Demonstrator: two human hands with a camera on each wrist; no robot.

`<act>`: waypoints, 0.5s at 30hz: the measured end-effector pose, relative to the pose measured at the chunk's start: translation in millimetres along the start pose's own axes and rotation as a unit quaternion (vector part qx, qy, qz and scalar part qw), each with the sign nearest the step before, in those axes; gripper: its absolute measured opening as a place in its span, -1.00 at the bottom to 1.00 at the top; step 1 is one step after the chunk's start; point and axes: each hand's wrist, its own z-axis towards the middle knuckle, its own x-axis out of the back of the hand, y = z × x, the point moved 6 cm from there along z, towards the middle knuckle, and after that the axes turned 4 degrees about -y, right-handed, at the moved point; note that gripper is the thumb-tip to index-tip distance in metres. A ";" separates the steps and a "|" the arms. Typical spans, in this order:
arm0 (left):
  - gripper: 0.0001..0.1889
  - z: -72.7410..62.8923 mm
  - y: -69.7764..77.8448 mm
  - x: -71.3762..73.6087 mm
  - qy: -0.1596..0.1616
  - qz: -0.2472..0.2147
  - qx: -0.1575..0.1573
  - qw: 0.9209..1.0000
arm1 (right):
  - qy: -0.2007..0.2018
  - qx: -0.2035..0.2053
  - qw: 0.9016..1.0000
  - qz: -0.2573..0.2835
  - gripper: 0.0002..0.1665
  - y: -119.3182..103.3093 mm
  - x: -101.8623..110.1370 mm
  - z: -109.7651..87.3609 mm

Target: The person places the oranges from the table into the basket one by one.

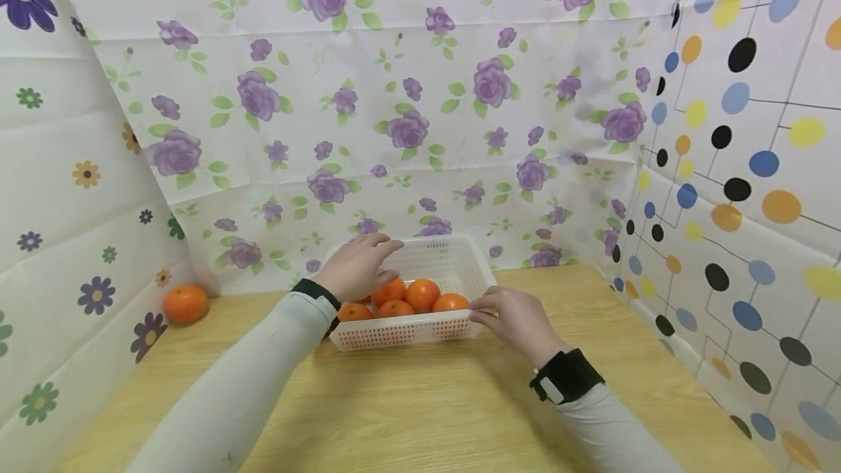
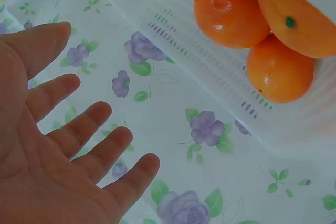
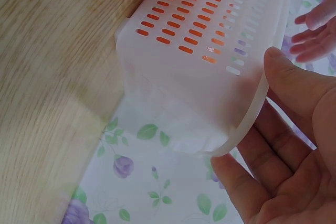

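Observation:
A white plastic basket with slotted walls stands on the table near the back cloth, holding several oranges. My right hand pinches its near right rim, the thumb on one side and fingers on the other, as the right wrist view also shows on the basket. Over the basket's left side hovers my left hand, fingers spread and nothing in them. In the left wrist view that hand is apart from the oranges, its palm facing the camera.
A single orange sits at the table's left edge by the flowered side cloth. Hanging cloths border the wooden table at the back, left and right; the right cloth has coloured dots.

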 end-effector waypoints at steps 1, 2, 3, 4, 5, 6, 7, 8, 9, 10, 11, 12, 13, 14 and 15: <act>-0.36 -0.8 -0.1 0.4 0.002 0.000 -0.001 1.000 | -0.001 -0.001 1.000 0.000 -0.78 -0.1 0.1 0.0; -0.36 -1.7 -0.2 1.1 0.004 0.000 -0.001 1.000 | -0.001 -0.002 1.000 0.001 -0.78 -0.1 0.2 0.0; -0.36 -2.5 -0.5 1.2 0.006 0.000 -0.001 1.000 | -0.002 -0.003 1.000 0.001 -0.78 -0.2 0.3 -0.1; -0.37 -3.4 -0.9 1.2 0.007 -0.001 0.000 1.000 | -0.003 -0.004 1.000 0.000 -0.78 -0.1 0.2 -0.1; -0.37 -4.2 -1.4 1.0 0.009 0.000 0.001 1.000 | -0.003 -0.003 1.000 0.000 -0.78 -0.1 0.0 0.0; -0.37 -5.1 -1.9 0.9 0.010 -0.001 0.001 1.000 | -0.003 -0.003 1.000 -0.001 -0.78 0.0 -0.1 -0.1; -0.37 -5.9 -2.4 0.8 0.012 0.000 0.002 1.000 | -0.003 -0.002 1.000 -0.002 -0.78 0.0 -0.3 0.0; -0.37 -6.8 -3.0 0.9 0.013 0.000 0.003 1.000 | -0.002 0.000 1.000 -0.003 -0.78 0.1 -0.4 0.0; -0.37 -7.6 -3.5 1.0 0.015 0.001 0.003 1.000 | -0.001 0.001 1.000 -0.003 -0.77 0.2 -0.5 0.0; -0.38 -8.4 -3.9 1.2 0.018 0.002 0.002 1.000 | 0.000 0.003 1.000 -0.003 -0.77 0.2 -0.6 0.1; -0.38 -9.2 -4.3 1.4 0.020 0.003 0.001 1.000 | 0.001 0.004 1.000 -0.004 -0.78 0.3 -0.7 0.1; -0.38 -10.1 -4.8 1.7 0.022 0.002 0.001 1.000 | 0.002 0.004 1.000 -0.003 -0.78 0.4 -0.7 0.1; -0.37 -10.7 -5.4 1.7 0.023 0.002 0.001 1.000 | 0.002 0.004 1.000 -0.002 -0.78 0.6 -0.8 0.2; -0.37 -11.4 -6.1 1.6 0.024 0.001 0.001 1.000 | 0.003 0.004 1.000 -0.001 -0.78 0.8 -0.9 0.2; -0.37 -12.1 -6.8 1.4 0.025 0.001 0.001 1.000 | 0.003 0.003 1.000 0.001 -0.78 1.0 -1.0 0.2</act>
